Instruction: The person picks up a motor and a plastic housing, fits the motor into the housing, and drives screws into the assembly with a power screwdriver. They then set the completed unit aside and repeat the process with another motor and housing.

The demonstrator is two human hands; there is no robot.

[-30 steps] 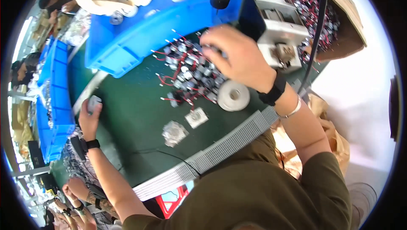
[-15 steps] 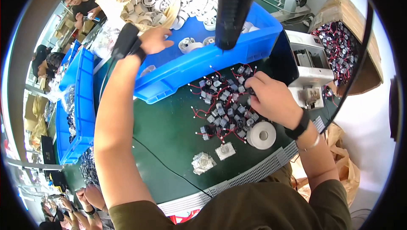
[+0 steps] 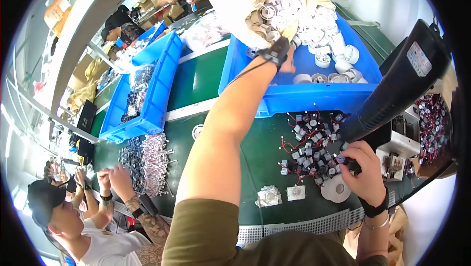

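My left hand [image 3: 288,62] reaches into a blue bin [image 3: 314,92] beside a heap of white round plastic housings [image 3: 321,60]. A dark wrist strap and the angle hide most of its fingers, so whether it grips anything cannot be told. Just right of a pile of small motors with red wires [image 3: 306,154], my right hand [image 3: 364,173] is closed, thumb and fingertips pinching a small dark motor [image 3: 341,159]. Below that hand lies a flat white spool [image 3: 336,189]. A crumpled foil piece [image 3: 269,196] and a small whitish block [image 3: 296,193] rest nearer me.
A thick black tube [image 3: 392,87] slants over the bench at right, near a white machine [image 3: 401,141] and a carton of motors [image 3: 432,123]. Another blue bin [image 3: 164,94] stands left, with wire bundles [image 3: 154,163] before it. A co-worker [image 3: 59,212] sits lower left.
My view has swung left, showing more of the left bench. My left hand has gone deeper toward the white housings. The right hand has drawn back from the pile with a motor.
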